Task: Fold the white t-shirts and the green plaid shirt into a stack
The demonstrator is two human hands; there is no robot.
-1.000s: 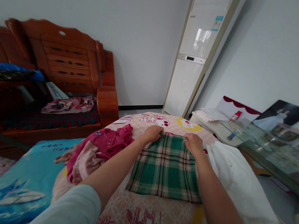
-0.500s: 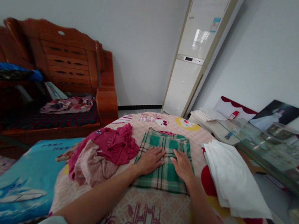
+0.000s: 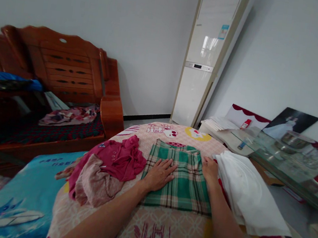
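Observation:
A green plaid cloth [image 3: 180, 191], folded into a rough rectangle, lies flat on the patterned pink table cover [image 3: 147, 218]. My left hand [image 3: 160, 175] rests flat on the cloth's left half with its fingers spread. At the cloth's right edge, my right hand [image 3: 210, 169] has its fingers drawn together; whether they pinch the fabric is too small to tell. To the left are a crumpled magenta garment [image 3: 122, 159] and a pale pink one [image 3: 94, 182]. Folded white fabric [image 3: 250, 192] lies close to the right of my right hand.
On the right stands a glass shelf [image 3: 275, 160] with metal bowls [image 3: 295, 139]. A wooden chair [image 3: 69, 69] holding clothes is at the left, above a blue bag [image 3: 31, 192]. A tall white air conditioner [image 3: 192, 96] stands behind the table.
My right hand has moved right, from the top of the plaid cloth to its right edge. The cloth's right side now reaches further right. My left hand remains on the cloth.

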